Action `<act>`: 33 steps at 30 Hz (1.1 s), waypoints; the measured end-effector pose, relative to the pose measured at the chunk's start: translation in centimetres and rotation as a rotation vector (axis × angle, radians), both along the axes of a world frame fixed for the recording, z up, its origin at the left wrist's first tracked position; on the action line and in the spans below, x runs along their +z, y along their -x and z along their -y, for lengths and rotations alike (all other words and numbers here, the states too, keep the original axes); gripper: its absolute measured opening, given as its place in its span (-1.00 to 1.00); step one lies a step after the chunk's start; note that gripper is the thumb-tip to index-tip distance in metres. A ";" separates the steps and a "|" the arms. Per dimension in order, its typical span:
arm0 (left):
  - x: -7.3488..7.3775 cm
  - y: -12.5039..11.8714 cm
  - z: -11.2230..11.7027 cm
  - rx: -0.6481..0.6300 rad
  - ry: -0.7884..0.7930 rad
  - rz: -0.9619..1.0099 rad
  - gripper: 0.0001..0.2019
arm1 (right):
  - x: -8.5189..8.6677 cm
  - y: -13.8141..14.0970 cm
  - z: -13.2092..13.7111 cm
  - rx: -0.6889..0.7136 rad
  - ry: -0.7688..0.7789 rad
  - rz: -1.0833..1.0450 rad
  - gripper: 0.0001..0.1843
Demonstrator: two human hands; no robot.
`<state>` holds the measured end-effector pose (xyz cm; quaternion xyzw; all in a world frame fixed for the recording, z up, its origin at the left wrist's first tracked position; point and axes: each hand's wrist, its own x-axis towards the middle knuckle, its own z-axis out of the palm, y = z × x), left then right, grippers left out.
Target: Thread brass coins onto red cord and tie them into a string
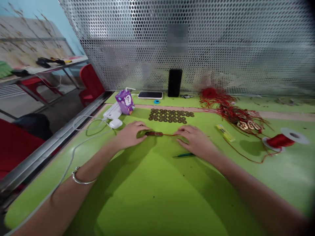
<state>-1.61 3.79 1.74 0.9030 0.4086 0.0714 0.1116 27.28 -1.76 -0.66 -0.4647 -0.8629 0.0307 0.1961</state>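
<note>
On the smooth green counter [152, 183], a slim, dark brown bundle [156, 133] lies between the hands. The left hand [133, 134] has its fingers narrowed on one end; the right hand's [193, 139] fingers pinch thin, straight red cord [168, 134]. Beyond sit rows of round, holed brown discs [169, 116]. A glossy purple carton [125, 102] shows "?" in white.
</note>
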 end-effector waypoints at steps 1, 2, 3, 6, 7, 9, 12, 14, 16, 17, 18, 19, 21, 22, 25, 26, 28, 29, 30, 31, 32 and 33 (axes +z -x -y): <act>-0.1 -0.1 0.1 0.002 -0.007 -0.004 -0.68 | 0.2 0.9 -0.7 -0.005 -0.008 0.037 -0.74; -0.2 -0.3 0.1 0.006 -0.014 -0.013 -0.69 | 0.3 1.8 -1.4 -0.011 -0.005 0.073 -0.75; -0.2 -0.4 0.2 0.010 -0.019 -0.023 -0.70 | 0.4 2.5 -1.9 -0.013 0.011 0.110 -0.77; -0.4 -0.7 0.3 0.016 -0.035 -0.046 -0.73 | 0.4 3.7 -2.7 -0.016 0.054 0.171 -0.84; -0.4 -0.7 0.3 0.015 -0.039 -0.050 -0.73 | 0.3 3.9 -2.7 -0.015 0.054 0.178 -0.83; -0.5 -0.9 0.4 0.011 -0.048 -0.056 -0.75 | 0.2 3.9 -2.6 -0.011 0.044 0.195 -0.81; -0.6 -1.2 0.5 0.030 -0.083 -0.069 -0.78 | -0.1 3.7 -2.5 -0.012 0.032 0.236 -0.80; -0.6 -1.4 0.6 0.050 -0.111 -0.092 -0.80 | -0.4 3.6 -2.6 -0.003 0.016 0.253 -0.79; -0.6 -1.6 0.7 0.068 -0.128 -0.121 -0.80 | -0.6 3.5 -2.6 0.010 -0.001 0.264 -0.79; -0.6 -1.6 0.8 0.076 -0.134 -0.133 -0.80 | -0.7 3.5 -2.6 0.012 -0.007 0.271 -0.78; -0.7 -1.6 0.8 0.083 -0.145 -0.136 -0.79 | -0.7 3.5 -2.6 0.012 -0.010 0.277 -0.78; -0.8 -1.7 0.9 0.081 -0.159 -0.131 -0.78 | -0.7 3.5 -2.6 0.011 -0.010 0.283 -0.78; -0.9 -1.7 0.9 0.038 -0.184 -0.099 -0.72 | -0.6 3.5 -2.5 0.014 -0.004 0.294 -0.78; -0.9 -1.7 0.9 0.002 -0.185 -0.082 -0.70 | -0.6 3.5 -2.5 0.015 0.000 0.299 -0.78; -1.0 -1.8 0.7 -0.077 -0.149 -0.061 -0.68 | -0.7 3.3 -2.5 0.023 0.003 0.294 -0.78; -1.0 -1.9 0.6 -0.076 -0.138 -0.060 -0.69 | -0.9 3.3 -2.6 0.024 0.002 0.288 -0.78; -0.9 -1.9 0.5 -0.066 -0.136 -0.055 -0.70 | -1.0 3.4 -2.7 0.016 0.000 0.272 -0.79; -1.0 -2.0 0.5 -0.064 -0.140 -0.050 -0.70 | -0.9 3.5 -2.7 0.004 0.000 0.252 -0.80; -1.0 -1.9 0.4 -0.067 -0.144 -0.046 -0.71 | -0.5 3.7 -2.4 -0.009 0.004 0.206 -0.82; -1.0 -1.9 0.4 -0.072 -0.147 -0.043 -0.71 | 0.2 3.9 -2.0 -0.013 0.017 0.136 -0.83; -1.1 -1.9 0.4 -0.077 -0.149 -0.040 -0.71 | 1.1 4.2 -1.3 -0.011 0.037 0.026 -0.83; -1.1 -1.8 0.4 -0.075 -0.152 -0.034 -0.71 | 2.4 4.3 -0.2 0.029 0.077 -0.119 -0.80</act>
